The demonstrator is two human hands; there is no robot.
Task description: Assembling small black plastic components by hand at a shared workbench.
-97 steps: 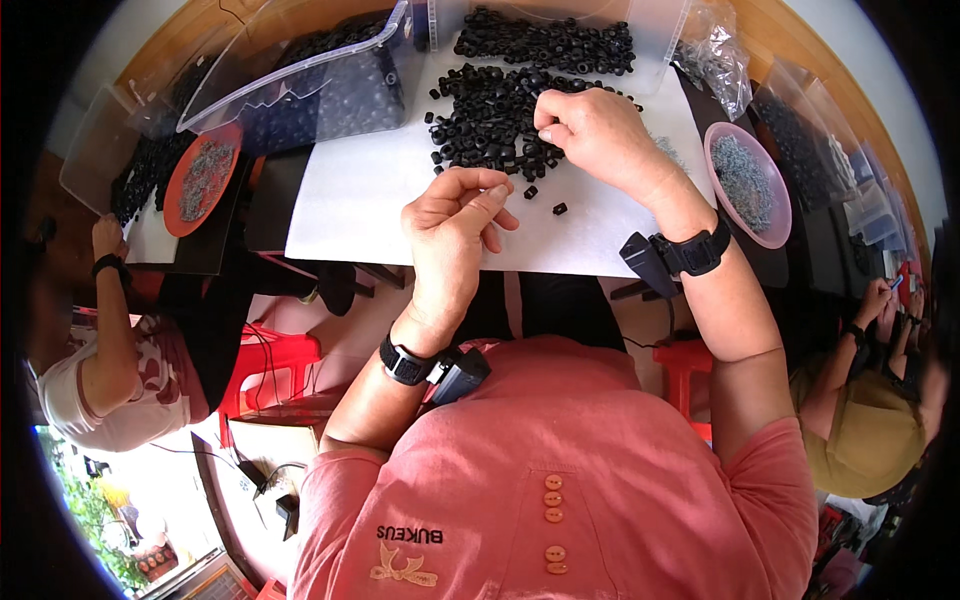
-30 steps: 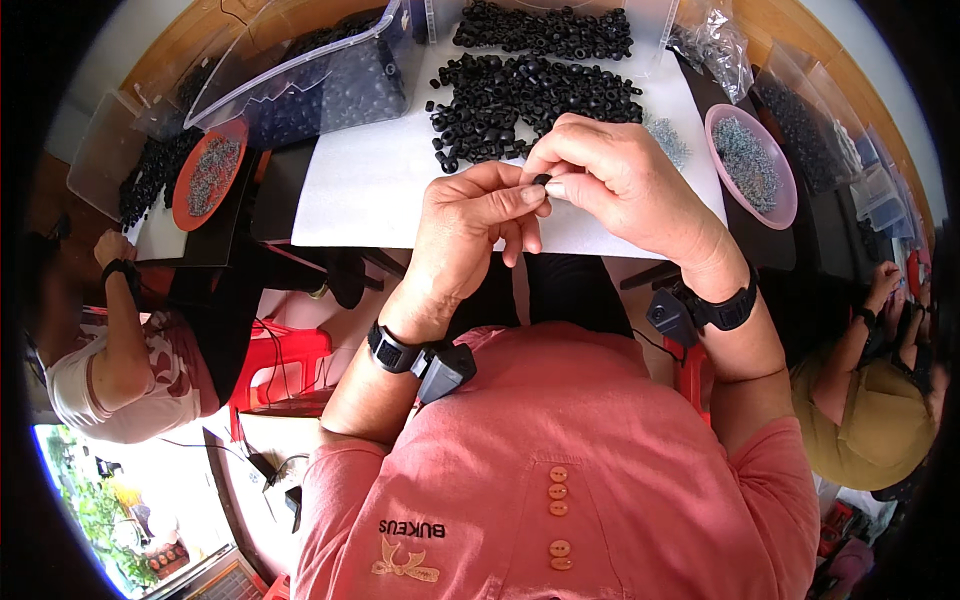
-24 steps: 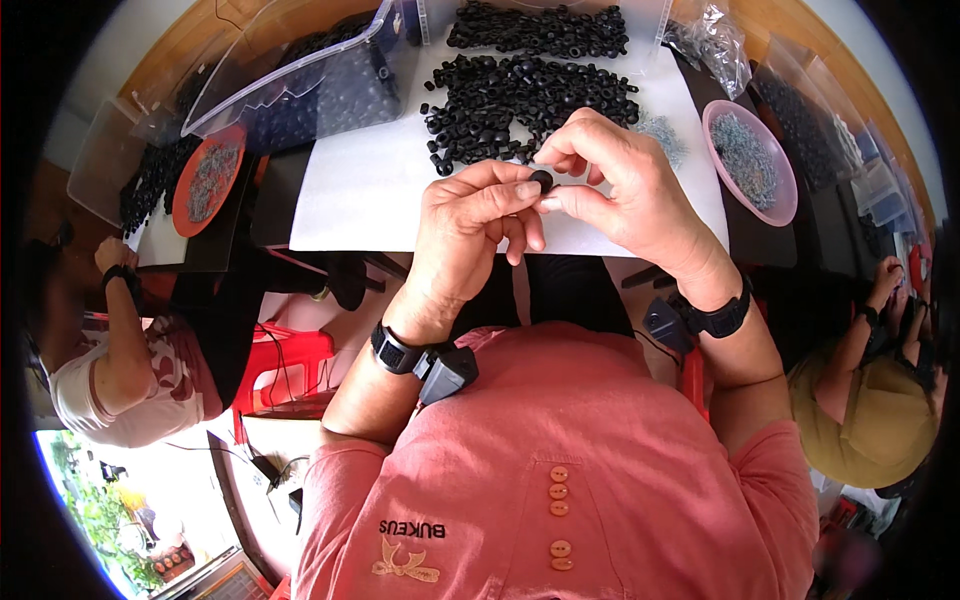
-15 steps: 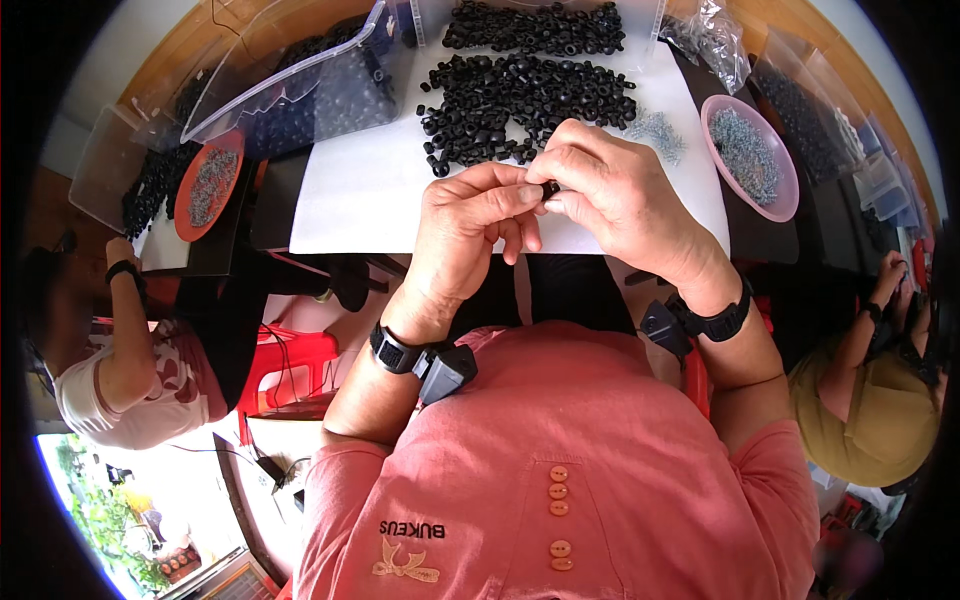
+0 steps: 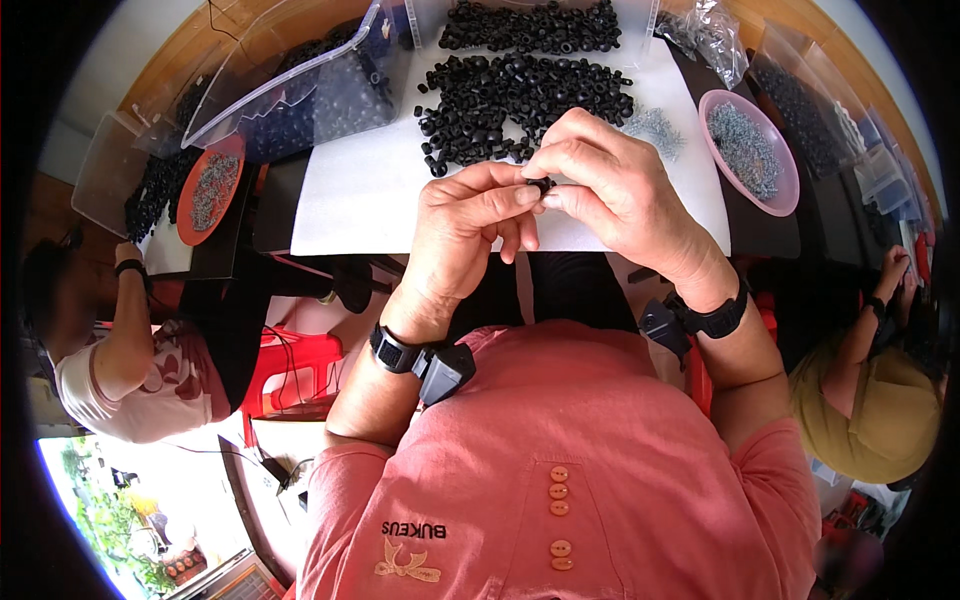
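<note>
Clear plastic bin (image 5: 303, 85) at left, loaded with dark, rounded parts; pink bowl (image 5: 781, 207) at right, orange dish (image 5: 197, 237) at far left, both holding fine silvery pieces. Smooth white sheet (image 5: 350, 195) on dark surface (image 5: 275, 218) carries loose pile of stubby, ring-like black pieces (image 5: 520, 95). Nearer wearer, left hand (image 5: 465, 220) and right hand (image 5: 635, 195), fingers (image 5: 505, 203) pinching small black part (image 5: 541, 185) between them, above sheet.
</note>
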